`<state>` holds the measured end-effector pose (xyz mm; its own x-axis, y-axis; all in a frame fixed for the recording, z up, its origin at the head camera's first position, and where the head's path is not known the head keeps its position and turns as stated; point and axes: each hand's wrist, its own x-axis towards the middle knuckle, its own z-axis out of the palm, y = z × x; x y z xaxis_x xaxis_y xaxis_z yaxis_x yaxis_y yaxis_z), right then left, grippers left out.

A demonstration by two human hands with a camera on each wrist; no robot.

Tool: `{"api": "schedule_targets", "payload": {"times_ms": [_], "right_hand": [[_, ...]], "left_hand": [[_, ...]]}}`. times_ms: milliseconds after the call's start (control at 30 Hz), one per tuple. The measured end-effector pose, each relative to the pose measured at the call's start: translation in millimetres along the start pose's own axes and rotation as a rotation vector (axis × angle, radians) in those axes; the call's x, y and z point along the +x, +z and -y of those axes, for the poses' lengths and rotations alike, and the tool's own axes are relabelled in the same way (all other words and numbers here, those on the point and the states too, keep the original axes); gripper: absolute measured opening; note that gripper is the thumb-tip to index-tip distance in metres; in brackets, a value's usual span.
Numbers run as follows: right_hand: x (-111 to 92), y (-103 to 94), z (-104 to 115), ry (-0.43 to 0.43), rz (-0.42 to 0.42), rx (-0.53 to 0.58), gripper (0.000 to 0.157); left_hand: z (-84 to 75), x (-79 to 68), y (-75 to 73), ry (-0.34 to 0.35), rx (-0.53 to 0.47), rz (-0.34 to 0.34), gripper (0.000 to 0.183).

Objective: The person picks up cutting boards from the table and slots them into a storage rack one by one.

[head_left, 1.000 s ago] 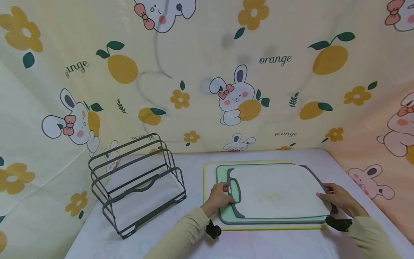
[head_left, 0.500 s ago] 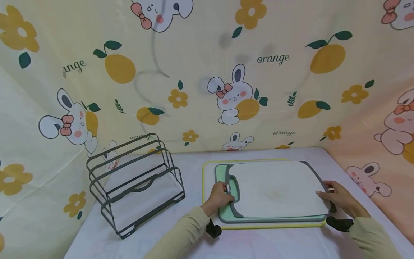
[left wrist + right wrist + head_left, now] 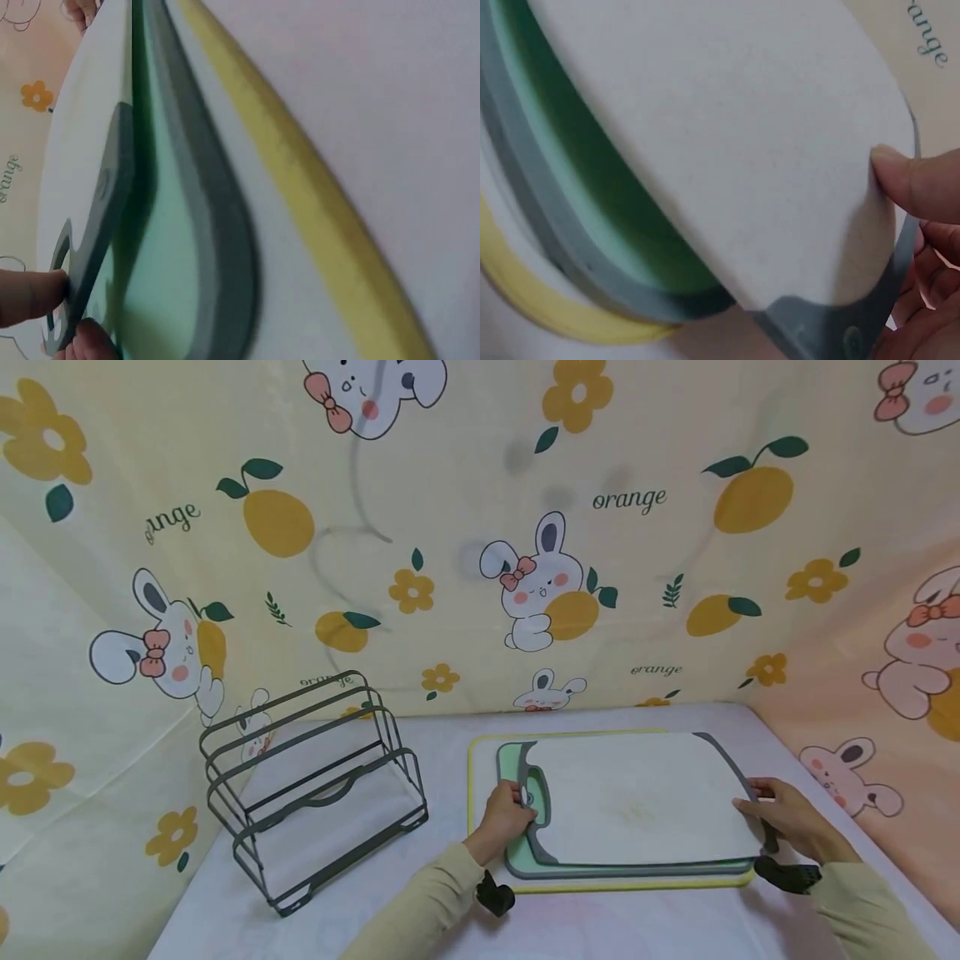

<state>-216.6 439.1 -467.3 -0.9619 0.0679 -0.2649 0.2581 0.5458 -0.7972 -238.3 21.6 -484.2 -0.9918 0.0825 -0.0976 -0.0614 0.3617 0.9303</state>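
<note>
Both hands hold a white cutting board (image 3: 637, 793) with grey ends. The left hand (image 3: 504, 822) pinches its handle end, thumb on top and fingers below, as the left wrist view shows. At the opposite end the right hand (image 3: 795, 818) grips the edge, its thumb (image 3: 907, 180) lying on the white face. A gap shows between this board and the green cutting board (image 3: 161, 300) with a grey rim under it. Beneath the green one lies a third board with a yellow rim (image 3: 300, 180), flat on the table. Most of both lower boards is hidden.
A dark metal wire rack (image 3: 360, 860) with several upright loops stands on the left of the white-covered table (image 3: 600, 927). Cloth with rabbits and oranges (image 3: 450, 468) hangs behind and at both sides. Black devices (image 3: 495, 893) sit at the wrists.
The white cutting board's far edge has risen a little off the green one, and the board has shifted very slightly left. Both hands keep their grip; the rack and lower boards stay put.
</note>
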Motion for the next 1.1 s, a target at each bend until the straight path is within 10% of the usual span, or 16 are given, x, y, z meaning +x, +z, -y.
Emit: {"api": "schedule_targets", "payload": {"times_ms": [1100], "right_hand": [[-11,15.2,50,-0.068,-0.101,0.021,0.064]], "left_hand": [[-16.2,6.9,-66.8,0.113,-0.294,0.022,0.036]]}}
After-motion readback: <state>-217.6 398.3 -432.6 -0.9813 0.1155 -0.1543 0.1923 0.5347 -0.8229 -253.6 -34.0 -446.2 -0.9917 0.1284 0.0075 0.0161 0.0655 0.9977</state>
